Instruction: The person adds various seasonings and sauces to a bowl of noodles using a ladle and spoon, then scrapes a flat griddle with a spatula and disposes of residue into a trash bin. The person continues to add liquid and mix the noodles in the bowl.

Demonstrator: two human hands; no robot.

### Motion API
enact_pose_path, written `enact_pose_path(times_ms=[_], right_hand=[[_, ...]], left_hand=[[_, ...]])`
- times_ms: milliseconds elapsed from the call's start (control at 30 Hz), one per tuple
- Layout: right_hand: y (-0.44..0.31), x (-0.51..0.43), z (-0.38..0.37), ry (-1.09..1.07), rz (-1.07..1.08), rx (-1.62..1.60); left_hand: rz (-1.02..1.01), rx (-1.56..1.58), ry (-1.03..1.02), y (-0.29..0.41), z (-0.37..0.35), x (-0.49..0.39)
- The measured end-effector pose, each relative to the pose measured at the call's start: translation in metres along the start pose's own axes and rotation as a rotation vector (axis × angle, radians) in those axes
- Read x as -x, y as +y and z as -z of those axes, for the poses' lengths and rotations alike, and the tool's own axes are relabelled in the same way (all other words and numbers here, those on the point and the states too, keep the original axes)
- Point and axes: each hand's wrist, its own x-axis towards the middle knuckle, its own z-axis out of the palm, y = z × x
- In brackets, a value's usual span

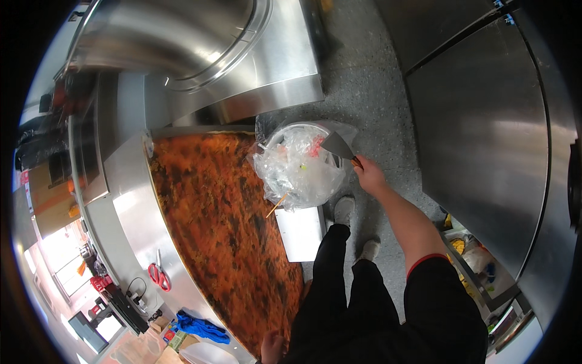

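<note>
My right hand [370, 174] grips the brown handle of a wide metal scraper [337, 146]. The scraper's blade points left, over a round bin lined with a clear plastic bag [298, 175]. Crumpled clear plastic and a bit of red-printed film fill the bag. A thin wooden stick [276, 205] pokes out at the bin's near left side. Low in the picture my left hand [273, 346] is by the edge of a rust-brown mottled surface [223, 218]. It is partly cut off, and its fingers show too little to tell what they do.
A white box [300, 234] stands between the bin and my shoes. Red-handled scissors [159, 275] and a blue cloth [202, 327] lie along the steel counter strip [136, 218]. A large round steel vessel [173, 36] is ahead; steel cabinet doors [477, 123] line the right.
</note>
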Motion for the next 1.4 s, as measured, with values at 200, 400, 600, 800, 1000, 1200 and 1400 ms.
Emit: enact_pose_path(times_ms=[200, 400, 600, 800, 1000, 1200, 1400], right_hand=[[0.019, -0.021, -0.019, -0.052, -0.103, -0.013], [0.045, -0.050, -0.013, 0.153, -0.431, 0.011], [0.038, -0.027, -0.003, 0.303, -0.283, -0.274], [0.017, -0.005, 0.027, -0.343, -0.490, -1.600], [0.024, -0.012, 0.017, -0.430, -0.547, -1.272], [0.062, -0.033, -0.004, -0.147, -0.860, -1.306], [0.091, 0.054, 0.017, 0.055, -0.841, -1.565]], left_hand=[[0.077, -0.088, 0.106, 0.001, -0.004, -0.018], [0.018, -0.074, 0.089, 0.008, -0.011, -0.017], [-0.389, -0.548, 0.065, 0.027, -0.022, 0.001], [0.035, -0.227, 0.180, 0.025, -0.027, 0.000], [0.121, -0.090, 0.124, 0.005, -0.016, -0.013], [0.146, -0.093, 0.102, -0.018, -0.005, -0.024], [-0.068, -0.138, 0.059, -0.022, -0.013, -0.023]])
